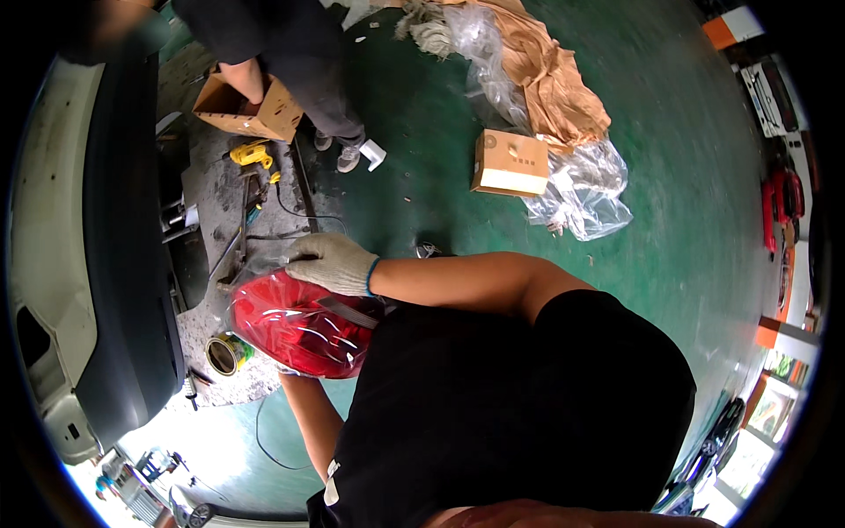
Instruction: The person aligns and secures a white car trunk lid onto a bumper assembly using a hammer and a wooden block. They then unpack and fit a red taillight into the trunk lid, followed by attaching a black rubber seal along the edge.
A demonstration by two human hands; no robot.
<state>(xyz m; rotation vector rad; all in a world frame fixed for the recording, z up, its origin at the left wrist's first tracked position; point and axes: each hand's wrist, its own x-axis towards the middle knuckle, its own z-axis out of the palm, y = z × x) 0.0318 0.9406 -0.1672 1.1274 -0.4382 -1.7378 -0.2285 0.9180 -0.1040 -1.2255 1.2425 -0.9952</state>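
A red lamp-like car part in clear plastic (295, 321) is against the front of my black shirt. My gloved right hand (327, 262) grips the plastic at the upper edge, fingers bent over it. My left forearm runs up beneath the part, which hides that hand. Just left and behind lies a stained work surface (198, 238) with a yellow power drill (253, 155), hand tools and an open tin can (224, 355).
At upper left, another person (273, 35) reaches into a cardboard box (224, 110). A vehicle body part (114, 264) fills the left side. On the green floor are a closed carton (509, 163), crumpled paper (559, 88), plastic sheeting (581, 198) and a cable.
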